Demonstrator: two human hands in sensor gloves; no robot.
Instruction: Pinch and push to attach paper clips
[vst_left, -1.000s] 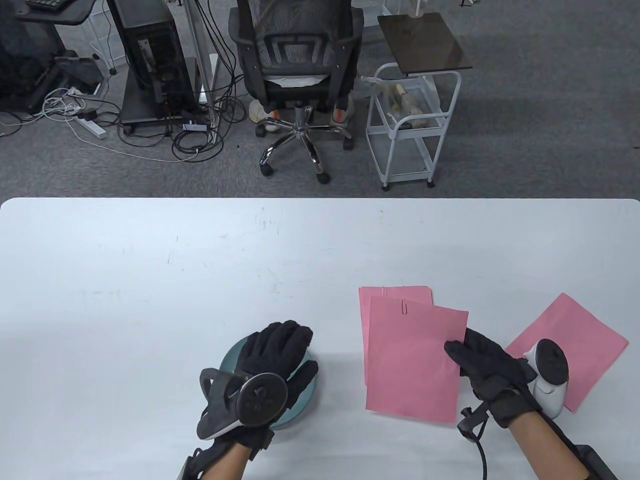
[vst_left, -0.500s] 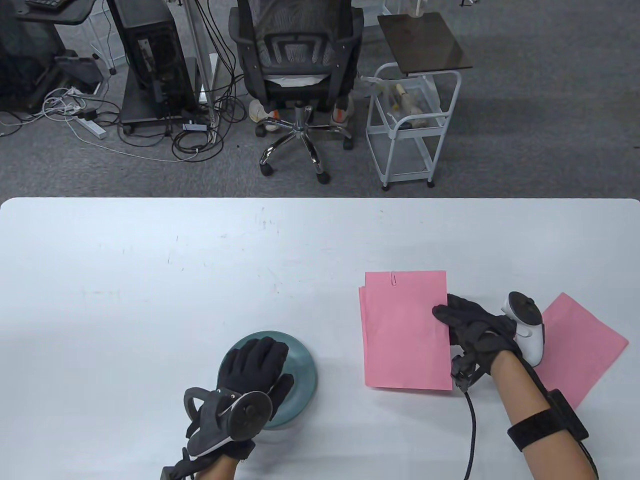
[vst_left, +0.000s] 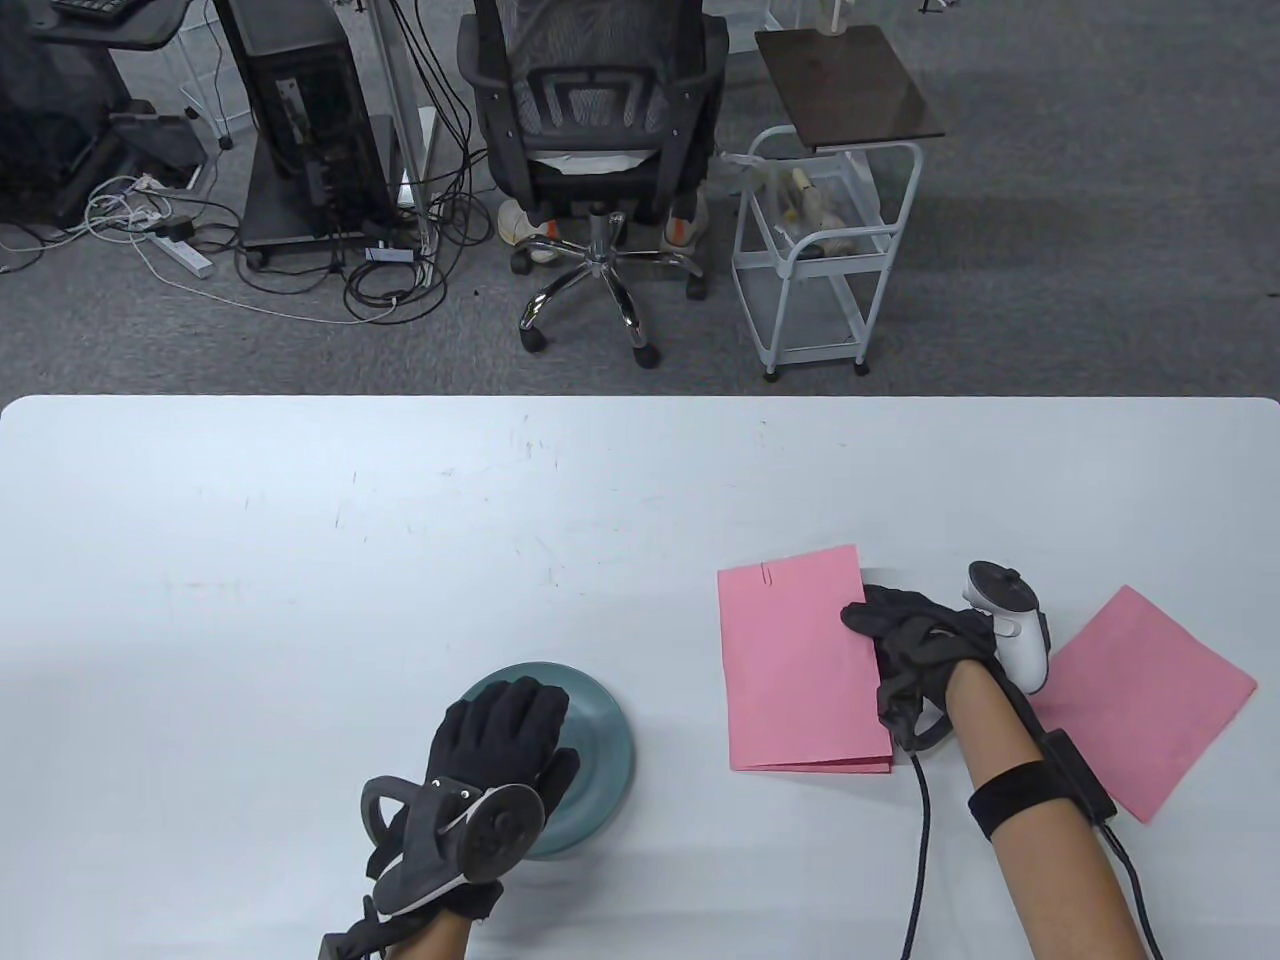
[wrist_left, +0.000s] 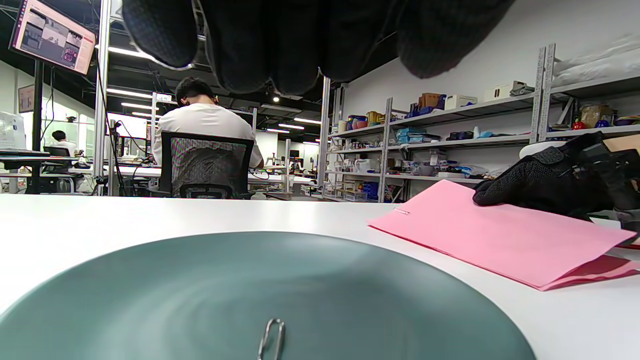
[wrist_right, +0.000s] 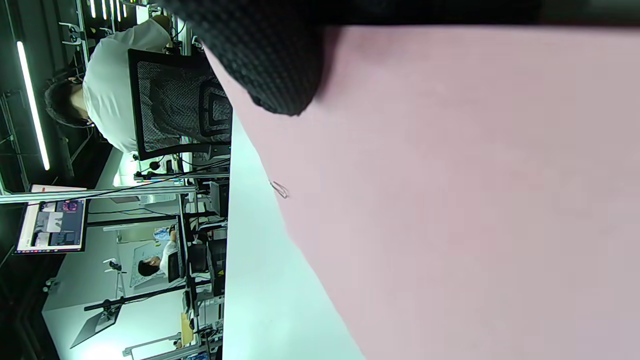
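Table view gives me the white table (vst_left: 300, 560) first, then the pink paper stack (vst_left: 795, 670) right of centre, a loose pink sheet (vst_left: 1150, 700) further right, and the teal plate (vst_left: 600, 740) on the left. I judge the work partly done: one attached paper clip (vst_left: 766, 573) sits on the stack's far edge, while the loose sheet has none that I can see. My right hand (vst_left: 915, 640) rests on the stack's right edge, fingers flat on the paper. My left hand (vst_left: 500, 735) hovers over the plate, fingers close together, pinching nothing that I can see; a spare paper clip (wrist_left: 271, 337) lies in the plate beneath them.
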